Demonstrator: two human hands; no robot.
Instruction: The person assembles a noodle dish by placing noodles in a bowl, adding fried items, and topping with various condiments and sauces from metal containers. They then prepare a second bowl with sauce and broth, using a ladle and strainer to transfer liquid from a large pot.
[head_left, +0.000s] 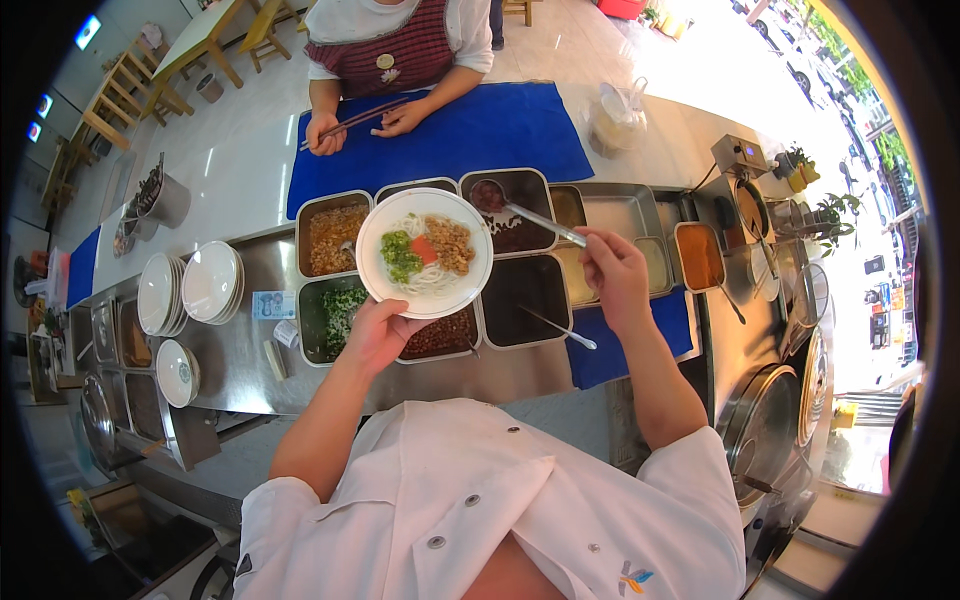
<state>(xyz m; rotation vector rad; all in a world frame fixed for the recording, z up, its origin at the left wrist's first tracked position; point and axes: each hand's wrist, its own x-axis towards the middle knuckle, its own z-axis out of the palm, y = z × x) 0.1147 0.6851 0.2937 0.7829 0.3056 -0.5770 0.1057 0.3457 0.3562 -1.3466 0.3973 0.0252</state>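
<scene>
My left hand (381, 334) grips the near rim of a white plate (367, 259), thumb on top. Pale noodles (429, 283) lie on it under chopped green onion (400, 255), a red-orange piece (424, 249) and a brown crumbly topping (450, 244). My right hand (615, 274) is shut on the handle of a metal ladle (544, 222). The ladle's bowl holds a dark reddish food and hangs over a metal container (525, 180) at the back, right of the plate. Below the plate, partly hidden, stand containers of chopped greens (341, 319) and reddish-brown bits (450, 334).
A co-worker (390, 52) across the counter holds chopsticks (360, 120) over a blue cloth (450, 161). Stacked white plates (211, 281) and bowls (177, 373) stand at left. A spoon (559, 326) rests in a dark container (525, 300); an orange-filled container (699, 256) and large pot (761, 427) stand right.
</scene>
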